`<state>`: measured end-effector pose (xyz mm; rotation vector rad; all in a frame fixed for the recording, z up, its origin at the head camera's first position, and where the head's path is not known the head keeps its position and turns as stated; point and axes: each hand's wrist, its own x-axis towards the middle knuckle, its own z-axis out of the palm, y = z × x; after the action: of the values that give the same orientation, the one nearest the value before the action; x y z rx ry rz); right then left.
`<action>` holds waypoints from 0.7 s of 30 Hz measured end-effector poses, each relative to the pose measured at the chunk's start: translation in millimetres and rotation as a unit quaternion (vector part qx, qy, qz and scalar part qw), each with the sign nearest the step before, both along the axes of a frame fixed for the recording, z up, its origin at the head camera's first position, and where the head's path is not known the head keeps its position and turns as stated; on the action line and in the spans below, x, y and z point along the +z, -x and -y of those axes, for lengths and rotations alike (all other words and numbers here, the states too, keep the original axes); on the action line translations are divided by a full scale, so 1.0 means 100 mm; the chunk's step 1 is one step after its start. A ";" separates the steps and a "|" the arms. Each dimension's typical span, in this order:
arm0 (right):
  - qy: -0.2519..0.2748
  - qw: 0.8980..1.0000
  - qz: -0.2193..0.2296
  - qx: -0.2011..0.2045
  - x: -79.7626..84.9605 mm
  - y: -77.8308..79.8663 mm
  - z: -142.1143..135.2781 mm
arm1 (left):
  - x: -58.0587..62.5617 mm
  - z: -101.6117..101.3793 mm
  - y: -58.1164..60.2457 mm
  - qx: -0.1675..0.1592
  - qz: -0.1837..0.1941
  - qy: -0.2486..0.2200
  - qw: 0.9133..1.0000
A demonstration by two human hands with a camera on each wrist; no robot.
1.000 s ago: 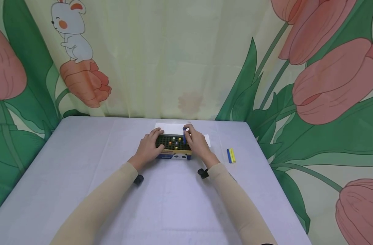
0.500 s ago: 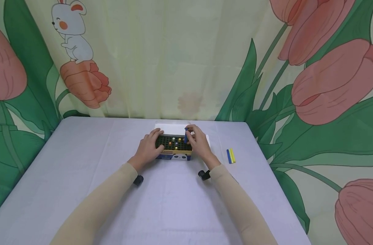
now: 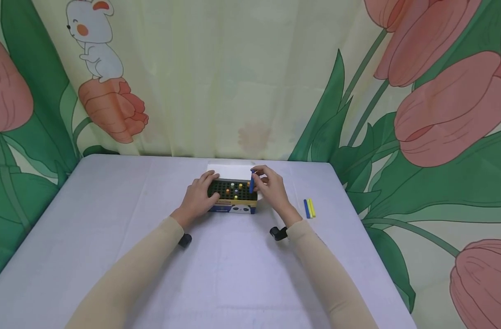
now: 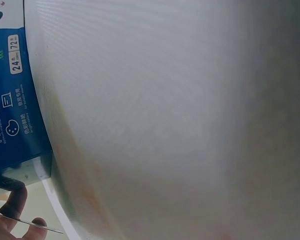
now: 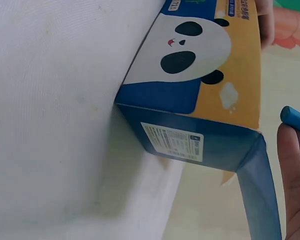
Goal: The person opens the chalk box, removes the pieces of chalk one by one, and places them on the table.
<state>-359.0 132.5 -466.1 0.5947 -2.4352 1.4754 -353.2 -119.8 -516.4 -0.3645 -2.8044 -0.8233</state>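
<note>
steadying the box [image 3: 232, 203], seemingly, the left hand [image 3: 197, 196] grips its left end; the right hand [image 3: 272, 188] pinches a blue stick [image 3: 251, 186] upright at the box's right end, likely for control.

the box [image 5: 190, 85] looks like smooth, faintly glossy printed card; the tablecloth [image 3: 242, 274] is matt cloth (slightly creased, i notice); the blue stick [image 5: 296, 119] looks smooth.

You're in a curtained setup, home or studio unclear: a cartoon tulip curtain [image 3: 217, 100] spans ten to two o'clock beyond your cloth-covered desk [image 3: 234, 274].
</note>
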 end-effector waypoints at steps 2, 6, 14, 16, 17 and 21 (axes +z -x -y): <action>0.006 1.000 -0.005 0.000 0.02 -0.01 -0.03 | 0.01 0.00 0.00 -0.001 0.000 0.001 1.000; 0.017 1.000 -0.012 -0.002 0.06 0.00 -0.10 | 0.01 -0.01 0.00 0.002 0.001 0.003 1.000; 0.020 0.998 -0.043 -0.042 0.14 0.02 -0.24 | 0.02 -0.02 0.01 0.000 -0.001 0.000 1.000; 0.020 0.997 -0.055 -0.056 0.16 0.02 -0.28 | 0.02 -0.02 0.01 -0.002 -0.001 -0.001 1.000; 0.018 0.996 -0.060 -0.061 0.16 0.02 -0.29 | 0.01 -0.02 0.01 -0.002 0.000 -0.002 1.000; 0.013 0.994 -0.085 -0.069 0.17 0.05 -0.34 | 0.02 -0.02 0.00 0.004 0.003 -0.005 1.000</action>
<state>-363.9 166.8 -449.1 0.5130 -2.2748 1.3436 -352.8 -117.4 -514.5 -0.3495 -2.8040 -0.8367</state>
